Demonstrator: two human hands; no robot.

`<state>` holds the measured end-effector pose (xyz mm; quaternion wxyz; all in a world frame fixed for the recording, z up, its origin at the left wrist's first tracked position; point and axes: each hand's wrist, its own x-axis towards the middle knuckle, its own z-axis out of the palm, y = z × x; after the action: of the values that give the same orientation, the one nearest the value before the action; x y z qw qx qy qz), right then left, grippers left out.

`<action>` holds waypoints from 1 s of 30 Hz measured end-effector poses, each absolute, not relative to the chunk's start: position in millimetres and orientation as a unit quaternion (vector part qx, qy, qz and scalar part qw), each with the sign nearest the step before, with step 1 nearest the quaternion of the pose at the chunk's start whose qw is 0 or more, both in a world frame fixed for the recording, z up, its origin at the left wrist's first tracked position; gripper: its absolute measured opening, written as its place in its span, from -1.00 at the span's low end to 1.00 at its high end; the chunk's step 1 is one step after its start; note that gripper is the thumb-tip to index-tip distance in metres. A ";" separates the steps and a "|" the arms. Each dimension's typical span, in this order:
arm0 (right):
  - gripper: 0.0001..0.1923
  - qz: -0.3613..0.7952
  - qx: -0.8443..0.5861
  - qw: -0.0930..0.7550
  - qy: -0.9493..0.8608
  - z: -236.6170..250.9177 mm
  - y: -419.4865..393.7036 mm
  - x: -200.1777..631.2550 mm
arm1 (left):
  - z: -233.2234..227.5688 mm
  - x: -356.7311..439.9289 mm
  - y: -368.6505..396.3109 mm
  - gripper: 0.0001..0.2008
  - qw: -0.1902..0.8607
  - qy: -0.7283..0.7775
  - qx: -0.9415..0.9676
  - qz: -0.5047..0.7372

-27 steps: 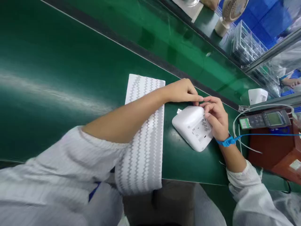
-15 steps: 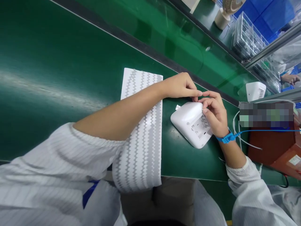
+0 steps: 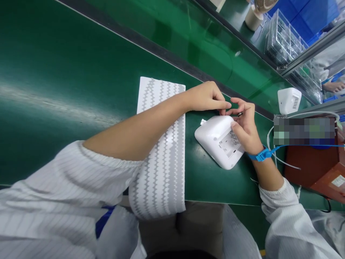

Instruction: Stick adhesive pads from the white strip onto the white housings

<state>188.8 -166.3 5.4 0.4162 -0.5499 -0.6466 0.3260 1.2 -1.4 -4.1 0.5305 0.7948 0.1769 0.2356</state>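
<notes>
On green desk (image 3: 81, 72), near its front edge, white plastic device (image 3: 215, 138) lies w/ label side up, just right of a zigzag-patterned cloth (image 3: 161, 158) that hangs over the edge. Left hand (image 3: 206, 97) sits at device's far edge, thumb & forefinger pinched together; what they pinch is too small to tell. Right hand (image 3: 244, 126) rests on device's right side over label area, fingers curled, a small dark part (image 3: 239, 114) held at its fingertips. Both hands' fingertips nearly meet above far edge. Blue wrist strap (image 3: 260, 154) on right wrist, blue cord running off to right. Second white unit (image 3: 289, 100) stands well apart, farther back on right. Red-brown box (image 3: 312, 165) at right, near right forearm.
</notes>
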 end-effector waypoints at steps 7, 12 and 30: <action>-0.45 0.371 -0.523 0.448 -0.623 -4.3 -164.5 192.0 | 2.2 -0.5 -5.6 -0.70 0.536 0.183 0.791 0.232; -0.46 0.348 -0.512 0.440 -0.650 0.8 -167.2 191.8 | 2.7 -0.5 -7.0 -0.69 0.546 0.198 0.779 0.238; -0.67 0.135 -0.465 0.372 -0.792 48.7 -218.1 110.0 | -0.7 -3.4 -4.4 -0.51 0.621 0.138 0.716 0.289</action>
<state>110.0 -218.1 48.7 0.3717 -0.4645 -0.7924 0.1349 -3.4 -4.4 -0.7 0.6207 0.7156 0.1379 0.2893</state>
